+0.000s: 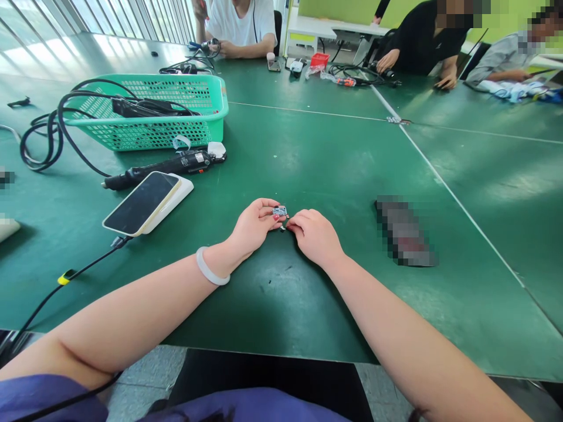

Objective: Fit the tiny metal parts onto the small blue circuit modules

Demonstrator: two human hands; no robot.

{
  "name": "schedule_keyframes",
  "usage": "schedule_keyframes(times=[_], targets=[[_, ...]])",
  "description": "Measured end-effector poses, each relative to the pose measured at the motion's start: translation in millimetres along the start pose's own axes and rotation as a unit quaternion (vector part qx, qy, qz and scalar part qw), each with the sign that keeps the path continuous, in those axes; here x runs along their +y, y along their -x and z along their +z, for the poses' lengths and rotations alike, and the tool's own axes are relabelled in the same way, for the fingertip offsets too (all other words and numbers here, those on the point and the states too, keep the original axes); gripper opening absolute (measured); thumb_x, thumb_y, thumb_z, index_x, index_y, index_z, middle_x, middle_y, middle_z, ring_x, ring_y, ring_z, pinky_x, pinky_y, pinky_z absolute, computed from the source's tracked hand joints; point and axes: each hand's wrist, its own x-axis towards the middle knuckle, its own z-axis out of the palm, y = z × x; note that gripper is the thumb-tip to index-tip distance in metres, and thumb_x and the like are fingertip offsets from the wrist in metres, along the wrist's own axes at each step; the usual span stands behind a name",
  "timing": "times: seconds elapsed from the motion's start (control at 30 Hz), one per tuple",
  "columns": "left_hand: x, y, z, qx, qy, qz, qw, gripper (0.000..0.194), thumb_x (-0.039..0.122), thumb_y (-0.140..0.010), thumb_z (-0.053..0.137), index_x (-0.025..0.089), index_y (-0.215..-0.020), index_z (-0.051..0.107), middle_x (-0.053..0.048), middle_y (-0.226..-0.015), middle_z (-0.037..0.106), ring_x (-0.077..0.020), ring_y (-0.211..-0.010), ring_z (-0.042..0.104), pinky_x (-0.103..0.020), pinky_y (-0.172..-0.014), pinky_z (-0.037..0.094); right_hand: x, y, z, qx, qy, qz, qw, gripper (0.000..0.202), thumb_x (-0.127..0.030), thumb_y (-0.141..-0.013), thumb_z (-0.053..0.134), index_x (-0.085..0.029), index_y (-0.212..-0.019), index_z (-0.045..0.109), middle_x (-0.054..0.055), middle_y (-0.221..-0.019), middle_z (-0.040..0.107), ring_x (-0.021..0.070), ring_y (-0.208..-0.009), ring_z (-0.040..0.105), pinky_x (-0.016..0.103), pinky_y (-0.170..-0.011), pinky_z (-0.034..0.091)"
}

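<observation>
Between the thumb and fingers of my left hand (pixel 256 225) is a small circuit board (pixel 280 210), bluish and silvery on its face. Close on its right, my right hand (pixel 314 234) has its fingers curled and pinched together at the board's lower right edge. A tiny dark and light part (pixel 282 228) shows just below the board, between the two hands; its kind is too small to tell. Whatever the right fingertips grip is hidden. Both hands rest low over the green table (pixel 308 158).
Left of my hands, a phone (pixel 143 202) leans on a white stand with a cable. Behind it lie a black corded electric screwdriver (pixel 167 167) and a green basket (pixel 145 135) of cables. A blurred dark object (pixel 404 234) lies right. Several people sit across the table.
</observation>
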Motion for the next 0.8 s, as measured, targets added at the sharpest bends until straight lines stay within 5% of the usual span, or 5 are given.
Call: schedule_keyframes(times=[0.57, 0.8], targets=[[-2, -2, -2.4, 0.015, -0.033, 0.021, 0.999, 0.016, 0.003, -0.081, 0.054, 0.013, -0.093, 0.053, -0.005, -0.09, 0.066, -0.0124, -0.085, 0.065, -0.03, -0.08, 0.052, -6, 0, 4, 0.0, 0.043, -0.007, 0.999, 0.018, -0.02, -0.089, 0.048, -0.018, -0.08, 0.063, 0.007, -0.085, 0.063, 0.0206, -0.082, 0.055, 0.034, -0.075, 0.045], [-4, -2, -4.4, -0.027, -0.08, 0.034, 0.996, 0.015, 0.007, -0.079, 0.057, 0.014, -0.093, 0.055, -0.005, -0.09, 0.068, -0.0127, -0.083, 0.064, -0.031, -0.078, 0.052, -7, 9, -20, 0.117, -0.074, 0.014, 0.99, 0.013, -0.015, -0.086, 0.049, -0.019, -0.08, 0.06, 0.004, -0.085, 0.062, 0.0169, -0.079, 0.057, 0.031, -0.072, 0.046]])
